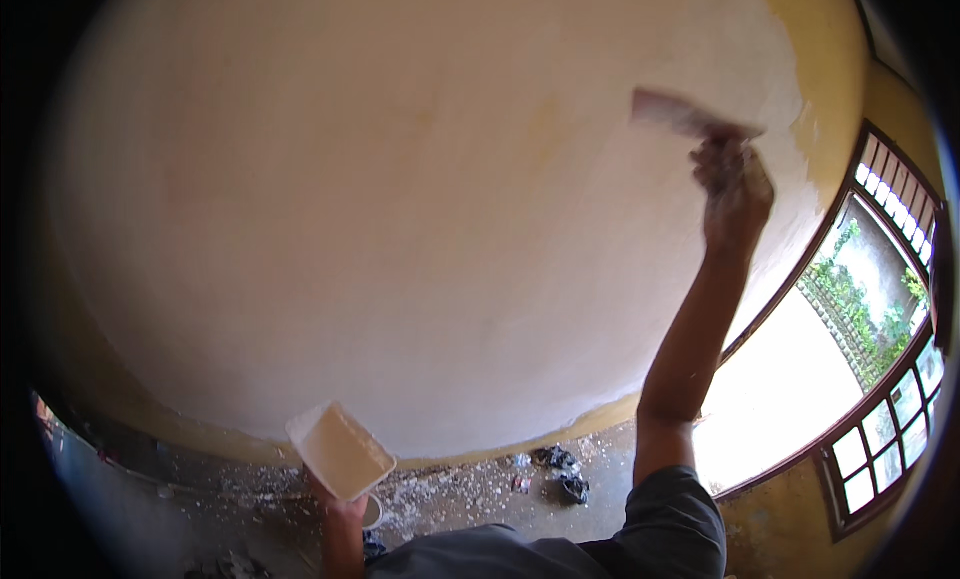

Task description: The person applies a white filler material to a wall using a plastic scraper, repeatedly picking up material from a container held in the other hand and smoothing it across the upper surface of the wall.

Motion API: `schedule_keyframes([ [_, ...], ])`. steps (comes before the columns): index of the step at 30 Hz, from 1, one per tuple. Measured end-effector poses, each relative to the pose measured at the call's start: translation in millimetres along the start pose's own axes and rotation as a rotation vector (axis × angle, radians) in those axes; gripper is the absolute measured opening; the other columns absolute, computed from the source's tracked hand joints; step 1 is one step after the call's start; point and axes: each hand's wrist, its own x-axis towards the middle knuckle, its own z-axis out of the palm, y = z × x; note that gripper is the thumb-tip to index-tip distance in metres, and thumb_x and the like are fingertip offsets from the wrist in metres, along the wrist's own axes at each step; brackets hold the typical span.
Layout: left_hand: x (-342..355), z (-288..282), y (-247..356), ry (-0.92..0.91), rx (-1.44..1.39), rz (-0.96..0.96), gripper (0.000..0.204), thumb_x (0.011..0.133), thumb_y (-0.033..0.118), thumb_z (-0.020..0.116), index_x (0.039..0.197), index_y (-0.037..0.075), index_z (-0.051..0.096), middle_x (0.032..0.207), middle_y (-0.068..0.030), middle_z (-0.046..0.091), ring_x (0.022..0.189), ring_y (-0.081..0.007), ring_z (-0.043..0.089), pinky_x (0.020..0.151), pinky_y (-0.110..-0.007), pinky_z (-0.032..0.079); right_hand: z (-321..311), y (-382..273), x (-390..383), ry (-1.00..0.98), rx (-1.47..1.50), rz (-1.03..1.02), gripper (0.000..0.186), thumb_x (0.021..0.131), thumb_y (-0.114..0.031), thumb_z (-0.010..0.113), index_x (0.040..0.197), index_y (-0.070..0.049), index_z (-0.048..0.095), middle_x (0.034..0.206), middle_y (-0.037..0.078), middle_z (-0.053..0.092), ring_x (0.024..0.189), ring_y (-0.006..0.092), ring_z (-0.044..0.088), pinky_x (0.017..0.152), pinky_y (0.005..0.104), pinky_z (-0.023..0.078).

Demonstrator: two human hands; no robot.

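Observation:
Raised high at the right, my right hand [738, 184] is closed around a wide, flat putty knife [675, 113], blurred by motion. Its blade points to the left in front of the wall [400, 229], which is coated with whitish filler; whether the blade touches it I cannot tell. Low at the left, my left hand [342, 507] grips a squarish, pale board [345, 451] from below. Whitish paste marks its edges, and its broad face is turned up. The board hides most of the left fingers. White smears show on my right hand.
Bare yellow paint [835, 39] borders the coating at the upper right. A bright doorway [785, 389] and a brown-framed window [885, 449] lie to the right. White crumbs cover the floor [470, 499], with black plastic bags [565, 474] and a white bucket [373, 513] on it.

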Motion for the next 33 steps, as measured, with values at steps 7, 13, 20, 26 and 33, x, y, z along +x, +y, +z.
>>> schedule_keyframes([
  [7, 34, 23, -4, -0.115, -0.258, -0.359, 0.058, 0.104, 0.05, 0.035, 0.147, 0.011, 0.044, 0.14, -0.011, 0.056, 0.127, -0.0307, 0.056, 0.107, -0.051, 0.046, 71, 83, -320, -0.172, 0.132, 0.551, 0.029, 0.091, -0.021, 0.072, 0.1, 0.006, 0.067, 0.091, 0.013, 0.07, 0.079, 0.0221, 0.07, 0.07, 0.0365, 0.063],
  [13, 13, 21, 37, -0.037, 0.16, -0.262, 0.06, 0.104, 0.049, 0.035, 0.147, 0.007, 0.042, 0.14, -0.0148, 0.054, 0.126, -0.03, 0.056, 0.104, -0.051, 0.049, 159, 51, -435, -0.531, -0.066, 0.989, 0.023, 0.083, 0.008, 0.062, 0.105, 0.005, 0.067, 0.092, 0.013, 0.071, 0.083, 0.0166, 0.069, 0.074, 0.0301, 0.06],
  [20, 10, -5, 74, -0.019, 0.046, -0.34, 0.062, 0.101, 0.054, 0.042, 0.143, 0.009, 0.047, 0.138, -0.0146, 0.055, 0.125, -0.0305, 0.057, 0.1, -0.055, 0.052, 197, 37, -431, -0.707, -0.469, 0.794, 0.048, 0.082, 0.003, 0.066, 0.129, 0.002, 0.06, 0.096, 0.012, 0.072, 0.084, 0.0161, 0.07, 0.074, 0.0285, 0.057],
  [26, 5, 11, 96, 0.116, 0.073, -0.449, 0.061, 0.102, 0.054, 0.039, 0.139, 0.008, 0.051, 0.129, -0.0119, 0.061, 0.114, -0.0257, 0.064, 0.095, -0.046, 0.056, 229, 30, -461, -0.784, -0.641, 0.539, 0.039, 0.085, -0.007, 0.067, 0.122, 0.002, 0.065, 0.099, 0.016, 0.074, 0.087, 0.0252, 0.074, 0.078, 0.0361, 0.056],
  [33, 0, -13, 101, 0.199, -0.045, -0.505, 0.061, 0.103, 0.056, 0.035, 0.135, 0.008, 0.055, 0.117, -0.0074, 0.067, 0.106, -0.0214, 0.067, 0.089, -0.04, 0.058, 255, 11, -479, -0.883, -0.596, 0.792, 0.028, 0.088, -0.02, 0.067, 0.107, 0.001, 0.065, 0.093, 0.022, 0.071, 0.094, 0.0421, 0.068, 0.081, 0.0459, 0.053],
])
